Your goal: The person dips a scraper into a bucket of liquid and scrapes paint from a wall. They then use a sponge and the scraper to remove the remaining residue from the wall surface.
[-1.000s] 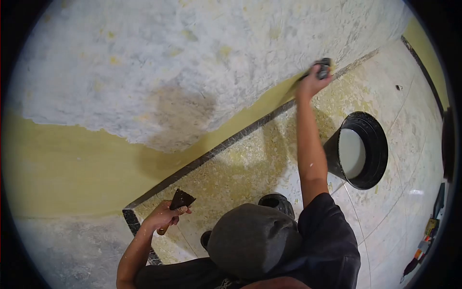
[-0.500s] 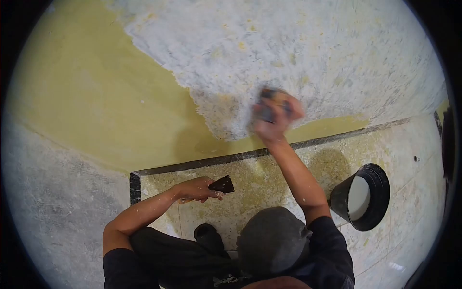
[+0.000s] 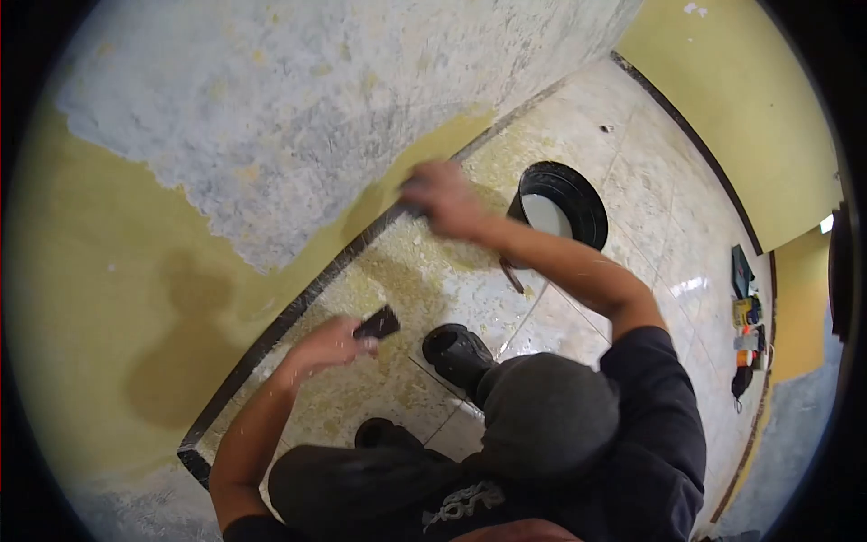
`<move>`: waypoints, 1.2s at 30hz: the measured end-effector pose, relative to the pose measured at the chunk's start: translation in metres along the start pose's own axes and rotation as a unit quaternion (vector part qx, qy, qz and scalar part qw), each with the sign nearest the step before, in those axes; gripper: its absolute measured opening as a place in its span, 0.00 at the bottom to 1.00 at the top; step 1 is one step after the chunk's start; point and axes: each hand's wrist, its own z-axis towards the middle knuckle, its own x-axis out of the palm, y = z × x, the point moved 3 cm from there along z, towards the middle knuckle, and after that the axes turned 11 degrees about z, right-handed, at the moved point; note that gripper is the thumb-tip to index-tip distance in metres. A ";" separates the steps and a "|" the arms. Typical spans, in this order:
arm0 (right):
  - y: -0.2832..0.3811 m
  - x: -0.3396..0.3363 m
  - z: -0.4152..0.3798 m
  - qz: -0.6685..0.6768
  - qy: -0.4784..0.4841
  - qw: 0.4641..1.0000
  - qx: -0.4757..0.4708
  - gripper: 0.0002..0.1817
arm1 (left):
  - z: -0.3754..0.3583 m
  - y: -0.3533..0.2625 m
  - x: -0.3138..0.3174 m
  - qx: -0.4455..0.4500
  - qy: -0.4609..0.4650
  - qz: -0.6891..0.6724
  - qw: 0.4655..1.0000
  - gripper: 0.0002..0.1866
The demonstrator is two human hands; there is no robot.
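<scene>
My left hand (image 3: 330, 345) is closed around a scraper (image 3: 377, 322) with a dark rectangular blade, held above the speckled floor. My right hand (image 3: 447, 200) grips a sponge (image 3: 414, 191), dark and smeared by motion, near the bottom of the wall. Patchy white and grey areas show on the wall (image 3: 298, 117), where the yellow-green paint (image 3: 99, 244) ends in a ragged edge. Beyond my right forearm, a black bucket (image 3: 591, 203) holds whitish liquid (image 3: 547, 215).
A dark skirting strip (image 3: 298, 303) runs along the wall's foot. Wet flakes of paint cover the tiled floor (image 3: 397, 262). A dark curved strip (image 3: 512, 275) lies beside the bucket. Several small items (image 3: 746, 312) lie by the right wall (image 3: 722, 99).
My view has swung to the right. My right hand has come down off the patchy wall toward the skirting with the sponge. The scraper stays in my left hand.
</scene>
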 end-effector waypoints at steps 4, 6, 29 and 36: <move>-0.102 -0.111 -0.118 0.060 -0.126 0.928 0.346 0.21 | 0.051 -0.045 0.006 0.022 -0.008 -0.085 0.996 0.11; -0.142 -0.130 -0.172 0.044 -0.080 0.896 0.435 0.29 | 0.064 -0.066 0.001 0.031 -0.008 -0.117 0.993 0.10; -0.285 -0.095 -0.340 0.118 0.319 0.920 0.193 0.17 | 0.292 -0.265 0.103 -0.075 -0.275 -0.206 0.936 0.13; -0.323 -0.111 -0.375 0.004 0.334 0.921 0.199 0.18 | 0.329 -0.279 0.140 -0.063 -0.375 -0.192 0.905 0.13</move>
